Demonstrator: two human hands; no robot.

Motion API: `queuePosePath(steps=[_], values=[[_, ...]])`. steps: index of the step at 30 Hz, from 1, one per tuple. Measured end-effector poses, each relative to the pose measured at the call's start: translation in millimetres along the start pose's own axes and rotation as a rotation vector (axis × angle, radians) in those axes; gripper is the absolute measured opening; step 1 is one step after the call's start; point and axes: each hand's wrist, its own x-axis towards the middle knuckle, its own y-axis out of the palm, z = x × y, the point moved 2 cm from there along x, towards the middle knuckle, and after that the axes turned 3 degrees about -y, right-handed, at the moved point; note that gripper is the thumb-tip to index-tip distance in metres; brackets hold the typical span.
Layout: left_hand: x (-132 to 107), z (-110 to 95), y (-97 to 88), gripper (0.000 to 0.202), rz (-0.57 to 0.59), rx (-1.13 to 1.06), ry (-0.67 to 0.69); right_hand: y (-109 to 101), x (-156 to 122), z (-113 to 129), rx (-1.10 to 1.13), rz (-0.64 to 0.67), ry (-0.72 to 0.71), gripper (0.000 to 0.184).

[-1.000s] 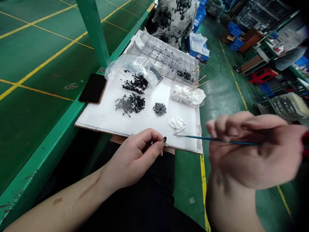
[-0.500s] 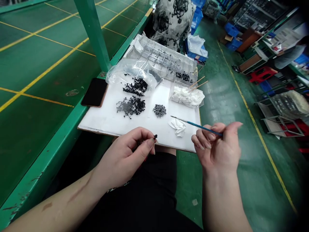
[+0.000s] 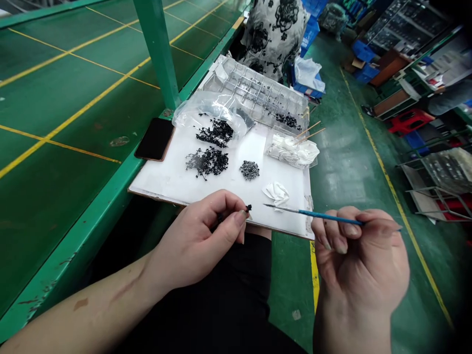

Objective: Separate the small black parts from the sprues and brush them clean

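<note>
My left hand (image 3: pixel 201 241) pinches a small black part (image 3: pixel 248 208) between thumb and forefinger, just over the near edge of a white board (image 3: pixel 165 179). My right hand (image 3: pixel 359 260) is closed on a thin blue brush (image 3: pixel 317 215), its tip pointing left toward the black part and ending a short way from it. On the board lie two heaps of black sprue pieces (image 3: pixel 207 162), a small heap of grey parts (image 3: pixel 250 170) and a crumpled white wipe (image 3: pixel 277 191).
A clear plastic bag (image 3: pixel 206 105), a clear compartment tray (image 3: pixel 254 88) and a dish of white wipes with wooden sticks (image 3: pixel 293 149) sit at the board's far side. A black phone (image 3: pixel 155 139) lies on the green bench. Another person in a flowered garment (image 3: pixel 275 32) sits beyond.
My right hand swung in from the right toward the board, then settled lower with the brush tip level and near the black part. My left hand kept its pinch.
</note>
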Motion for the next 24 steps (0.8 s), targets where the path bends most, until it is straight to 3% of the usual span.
queuePosePath(steps=[13,20,24], values=[[-7,1,0.9,0.024,0.024,0.025,-0.025,6,-8,-5,-0.016,0.095,0.018,0.013],[-7,1,-1.9,0.024,0.0,0.034,-0.015,8,-4,1,-0.032,0.018,0.017,0.017],[-6,5,-5.4,0.023,0.002,0.055,-0.012,0,14,12,-0.035,-0.1,0.001,0.032]])
